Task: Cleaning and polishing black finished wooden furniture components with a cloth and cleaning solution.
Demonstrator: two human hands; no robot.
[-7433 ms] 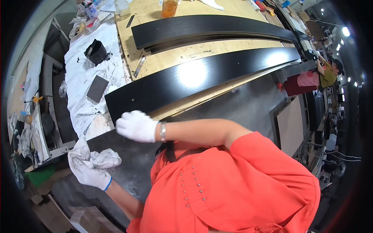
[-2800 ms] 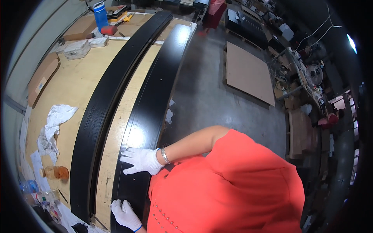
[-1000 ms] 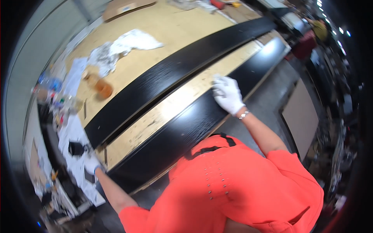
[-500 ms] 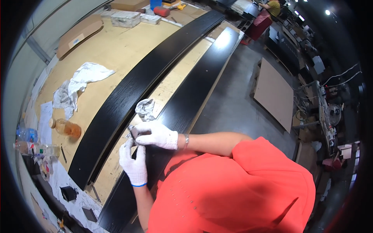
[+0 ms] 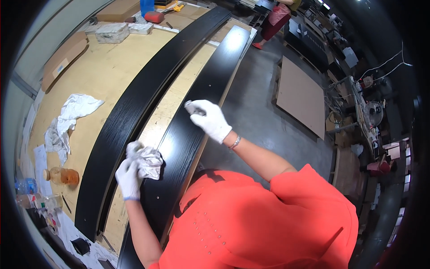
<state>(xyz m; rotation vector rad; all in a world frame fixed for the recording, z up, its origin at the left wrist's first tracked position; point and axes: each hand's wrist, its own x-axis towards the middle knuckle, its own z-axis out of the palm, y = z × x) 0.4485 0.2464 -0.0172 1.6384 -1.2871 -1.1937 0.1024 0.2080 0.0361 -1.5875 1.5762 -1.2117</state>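
Note:
Two long black boards with a wood-grain surface, the left board (image 5: 118, 119) and the right board (image 5: 219, 74), lie side by side on a yellowish worktable. My left hand (image 5: 129, 177), in a white knit glove, is closed on a crumpled white rag (image 5: 151, 163) at the left edge of the right board. Farther along that same board, my gloved right hand (image 5: 211, 122) pinches a small grey piece (image 5: 192, 107) just over the surface. Its exact kind is hard to make out, being partly covered by the fingers.
On the worktable (image 5: 101, 67) lie another white cloth (image 5: 76, 110), a bottle of amber liquid (image 5: 62, 175), a red-headed mallet (image 5: 154, 17) and a white block (image 5: 112, 33). A brown panel (image 5: 300, 96) lies low at the right. A co-worker (image 5: 275, 20) stands beyond the far end.
My hands have parted. My left hand has taken hold of the rag that lay between the boards; my right hand has carried the small piece farther up the right board. The view has shifted.

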